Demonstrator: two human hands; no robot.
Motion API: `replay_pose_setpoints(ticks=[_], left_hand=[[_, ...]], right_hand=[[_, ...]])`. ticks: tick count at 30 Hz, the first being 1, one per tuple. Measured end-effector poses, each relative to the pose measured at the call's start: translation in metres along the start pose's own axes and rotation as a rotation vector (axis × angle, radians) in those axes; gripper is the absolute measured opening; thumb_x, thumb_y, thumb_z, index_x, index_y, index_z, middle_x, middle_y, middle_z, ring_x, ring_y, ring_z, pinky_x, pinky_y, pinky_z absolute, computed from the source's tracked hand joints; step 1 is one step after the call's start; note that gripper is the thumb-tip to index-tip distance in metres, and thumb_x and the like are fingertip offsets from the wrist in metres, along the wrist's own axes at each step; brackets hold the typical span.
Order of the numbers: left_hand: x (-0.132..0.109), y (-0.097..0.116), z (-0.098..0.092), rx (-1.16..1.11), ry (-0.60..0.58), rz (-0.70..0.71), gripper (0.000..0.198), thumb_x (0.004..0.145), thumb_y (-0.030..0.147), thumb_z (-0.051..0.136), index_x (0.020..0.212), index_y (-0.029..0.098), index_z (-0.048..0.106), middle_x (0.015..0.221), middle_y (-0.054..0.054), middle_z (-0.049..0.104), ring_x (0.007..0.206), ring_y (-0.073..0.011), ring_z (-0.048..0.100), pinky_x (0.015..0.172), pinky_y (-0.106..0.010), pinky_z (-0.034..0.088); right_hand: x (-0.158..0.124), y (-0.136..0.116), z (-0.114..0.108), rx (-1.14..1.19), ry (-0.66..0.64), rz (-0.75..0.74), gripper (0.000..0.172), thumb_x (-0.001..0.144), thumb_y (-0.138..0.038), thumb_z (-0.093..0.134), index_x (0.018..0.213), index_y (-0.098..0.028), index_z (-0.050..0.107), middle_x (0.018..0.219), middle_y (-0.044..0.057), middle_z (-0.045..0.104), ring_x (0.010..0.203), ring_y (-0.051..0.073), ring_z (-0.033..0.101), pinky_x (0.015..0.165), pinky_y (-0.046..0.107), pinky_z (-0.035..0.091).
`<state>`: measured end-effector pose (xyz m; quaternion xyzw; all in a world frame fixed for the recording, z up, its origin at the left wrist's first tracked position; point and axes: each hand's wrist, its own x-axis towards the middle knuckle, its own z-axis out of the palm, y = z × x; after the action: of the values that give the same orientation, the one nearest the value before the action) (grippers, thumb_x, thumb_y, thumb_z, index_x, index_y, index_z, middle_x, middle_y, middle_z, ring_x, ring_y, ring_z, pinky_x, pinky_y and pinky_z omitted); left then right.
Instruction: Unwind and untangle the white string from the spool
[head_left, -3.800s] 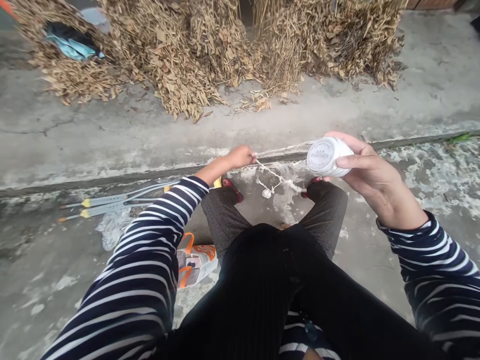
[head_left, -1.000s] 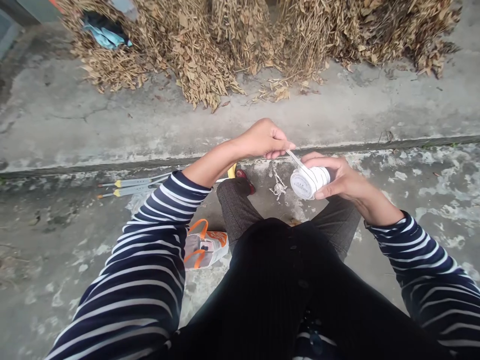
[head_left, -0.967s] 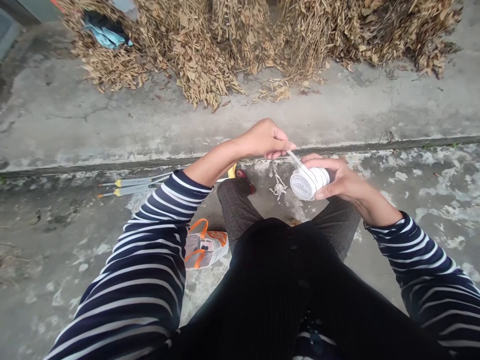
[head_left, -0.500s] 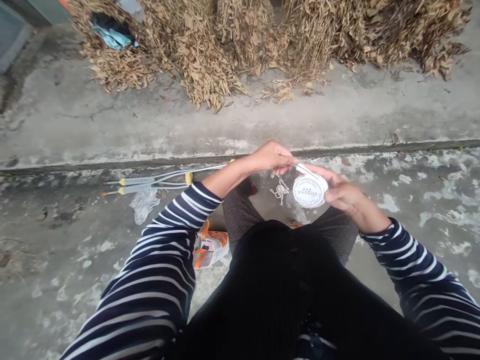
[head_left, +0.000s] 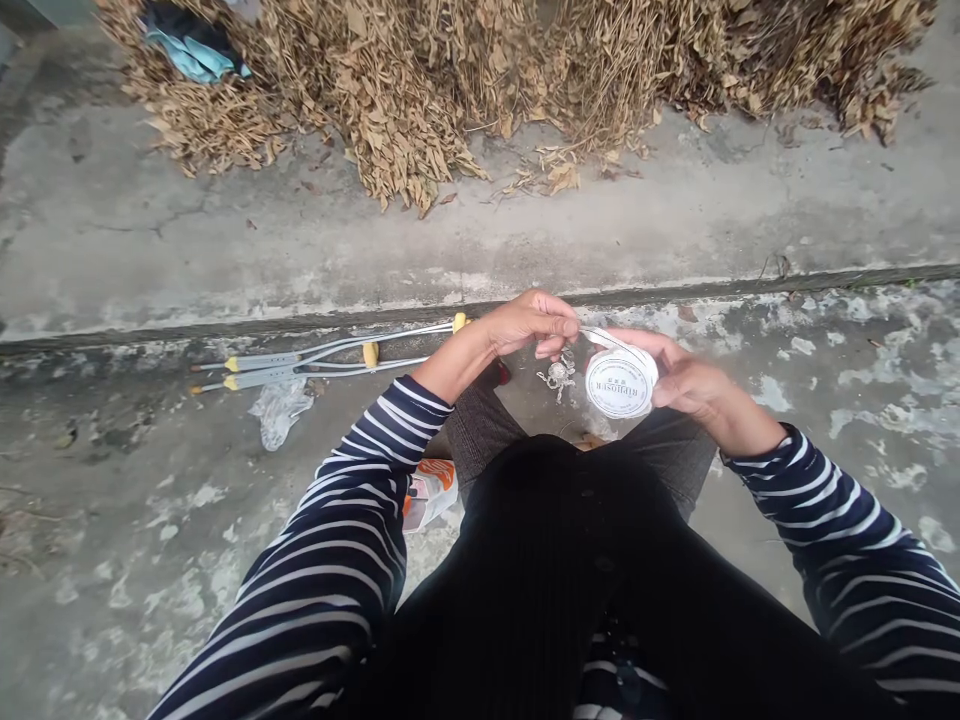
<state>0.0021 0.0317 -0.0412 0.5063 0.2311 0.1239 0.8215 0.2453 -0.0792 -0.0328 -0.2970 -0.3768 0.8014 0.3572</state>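
Observation:
In my right hand point(head_left: 686, 388) is a flat, round white roll of tape point(head_left: 621, 383) with dark print on its facing label, thumb on the near edge and fingers behind it. A short white strip runs from the top of the roll to my left hand point(head_left: 536, 322), whose thumb and forefinger are pinched on its end. Just below the left fingers shows a small silvery, chain-like thing point(head_left: 556, 375); whether it hangs or lies on the ground I cannot tell.
Crutches point(head_left: 322, 362) with yellow grips lie to the left, beside a crumpled clear plastic bag point(head_left: 279, 412). An orange and white bag point(head_left: 435, 490) stands by my left leg. Beyond a low concrete step point(head_left: 465, 245) are heaped dried plants point(head_left: 420, 110) with a dark and light-blue cloth point(head_left: 196, 50).
My left hand has drawn slightly left, and a bit more strip shows between it and the roll. The right hand still holds the roll. The view has shifted slightly.

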Motion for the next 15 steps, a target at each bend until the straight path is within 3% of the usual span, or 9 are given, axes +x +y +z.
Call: replay_pose_setpoints(ticks=[7,10,15], left_hand=[[-0.005,0.016,-0.001,0.045,0.034,-0.098,0.042,0.066,0.05,0.098,0.075,0.016,0.076,0.041,0.005,0.054,0.038,-0.0061,0.046,0.053,-0.023,0.049],[-0.006,0.021,0.0,0.084,0.015,-0.081,0.039,0.07,0.047,0.095,0.082,0.014,0.078,0.042,0.004,0.055,0.037,-0.0065,0.045,0.052,-0.023,0.048],[-0.007,0.032,0.001,0.228,-0.041,-0.023,0.038,0.081,0.05,0.087,0.079,0.013,0.077,0.05,0.001,0.062,0.046,-0.0076,0.054,0.061,-0.024,0.05]], right_hand=[[0.004,-0.014,0.001,-0.299,0.077,-0.147,0.064,0.05,-0.021,0.104,0.109,-0.039,0.085,0.132,-0.001,0.07,0.111,0.017,0.066,0.093,0.029,0.055],[0.006,-0.016,0.002,-0.393,0.058,-0.223,0.064,0.052,-0.021,0.105,0.109,-0.045,0.084,0.129,-0.003,0.067,0.116,0.016,0.063,0.097,0.031,0.054],[0.003,-0.022,0.005,-0.537,0.029,-0.282,0.06,0.059,-0.023,0.104,0.112,-0.042,0.083,0.124,-0.001,0.065,0.117,0.017,0.061,0.099,0.035,0.052]])
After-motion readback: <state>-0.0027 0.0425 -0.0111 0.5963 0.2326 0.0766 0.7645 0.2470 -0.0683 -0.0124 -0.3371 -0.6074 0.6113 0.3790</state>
